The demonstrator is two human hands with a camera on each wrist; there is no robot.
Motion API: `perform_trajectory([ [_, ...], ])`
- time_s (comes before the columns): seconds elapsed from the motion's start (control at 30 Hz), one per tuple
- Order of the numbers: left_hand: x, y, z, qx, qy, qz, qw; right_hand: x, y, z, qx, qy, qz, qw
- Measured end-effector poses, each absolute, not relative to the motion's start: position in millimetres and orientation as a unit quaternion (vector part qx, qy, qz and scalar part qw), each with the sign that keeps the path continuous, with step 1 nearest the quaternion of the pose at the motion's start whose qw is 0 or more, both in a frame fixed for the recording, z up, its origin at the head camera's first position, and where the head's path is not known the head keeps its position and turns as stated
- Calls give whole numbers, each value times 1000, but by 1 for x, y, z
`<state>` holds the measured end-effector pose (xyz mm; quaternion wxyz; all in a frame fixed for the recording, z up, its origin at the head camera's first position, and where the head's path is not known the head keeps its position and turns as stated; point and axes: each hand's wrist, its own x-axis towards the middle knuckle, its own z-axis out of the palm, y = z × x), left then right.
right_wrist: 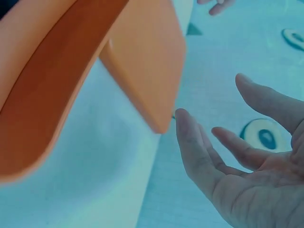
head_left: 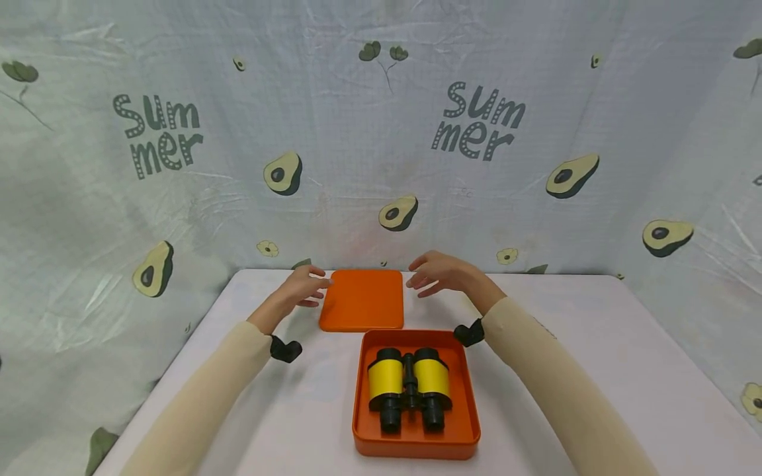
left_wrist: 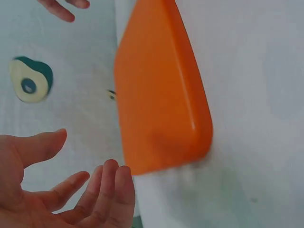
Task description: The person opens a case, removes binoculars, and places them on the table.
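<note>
An orange square lid [head_left: 364, 301] lies flat near the far edge of the table. My left hand [head_left: 299, 288] hovers at its left side, fingers spread and holding nothing. On the other side my right hand [head_left: 442, 272] is held up in the air, its fingers loosely bent around nothing. Nearer to me stands an open orange box [head_left: 417, 449], and in it lie yellow and black binoculars [head_left: 433, 375]. In the left wrist view the left fingertips [left_wrist: 124, 178] show close by a corner of the lid. The right wrist view shows the right hand [right_wrist: 256, 166] apart from the lid.
The white table [head_left: 286, 423] extends to both sides of the box. Behind it hangs a pale cloth [head_left: 333, 119] printed with avocados and lettering, right at the table's far edge. Each wrist wears a black strap, the left strap [head_left: 286, 349] and the right strap [head_left: 469, 332].
</note>
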<state>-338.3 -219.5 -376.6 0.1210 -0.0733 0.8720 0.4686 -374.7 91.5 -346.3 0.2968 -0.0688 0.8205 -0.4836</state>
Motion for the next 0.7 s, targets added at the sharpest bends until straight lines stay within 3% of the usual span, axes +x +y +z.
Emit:
perform_trajectory([
  [0.33, -298, -206, -358, 15, 849, 518, 102, -333, 111, -343, -182, 811, -493, 259],
  [0.7, -254, -184, -359, 83, 823, 547, 131, -280, 144, -353, -213, 815, -482, 241],
])
